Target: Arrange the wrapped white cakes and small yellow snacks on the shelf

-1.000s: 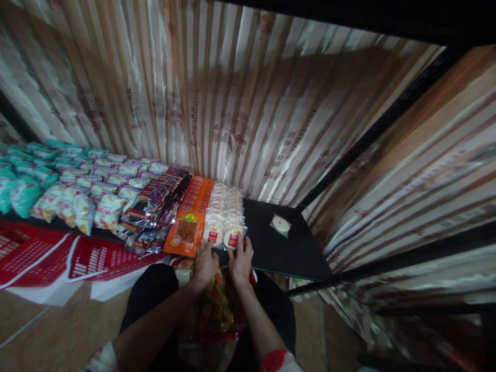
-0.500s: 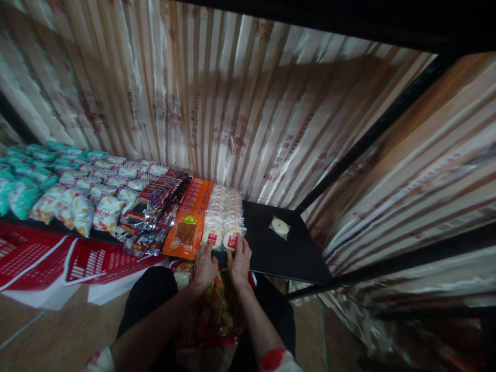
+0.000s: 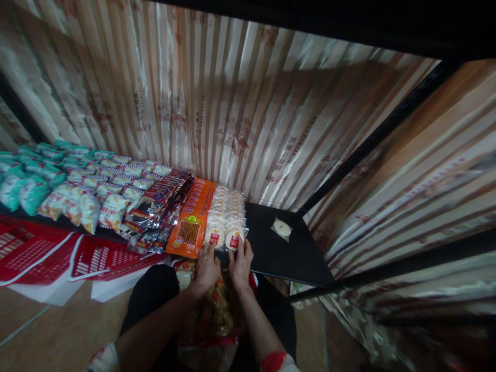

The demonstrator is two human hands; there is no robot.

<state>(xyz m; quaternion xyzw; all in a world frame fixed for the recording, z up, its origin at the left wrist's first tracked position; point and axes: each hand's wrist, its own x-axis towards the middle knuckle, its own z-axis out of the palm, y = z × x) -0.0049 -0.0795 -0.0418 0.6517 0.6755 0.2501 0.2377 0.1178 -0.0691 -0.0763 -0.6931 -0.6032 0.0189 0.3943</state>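
Two rows of round white rice crackers in clear wrappers [image 3: 228,209] run front to back on the black shelf, with red labels on the foremost packets. My left hand [image 3: 208,269] rests its fingertips at the front of the left row, fingers stretched out, not closed round a packet. At the right row's front packet [image 3: 233,239] is my right hand [image 3: 241,263], its thumb and fingers apart and touching the lower edge. A single wrapped rice cracker [image 3: 281,228] lies apart, farther right on the shelf. Just left of the rows lies an orange snack package [image 3: 189,227].
Dark foil packets [image 3: 155,201], white snack bags [image 3: 112,211] and teal bags [image 3: 33,192] line the shelf leftward. Red baskets [image 3: 93,261] stand below it. Between my knees is a clear bag of wrapped snacks [image 3: 215,315]. A black metal post [image 3: 372,139] slants at the right.
The view has shifted slightly, so the shelf goods appear a little farther right. My hands stay at the front of the rice cracker rows, with the left fingers slightly lower against the packet.
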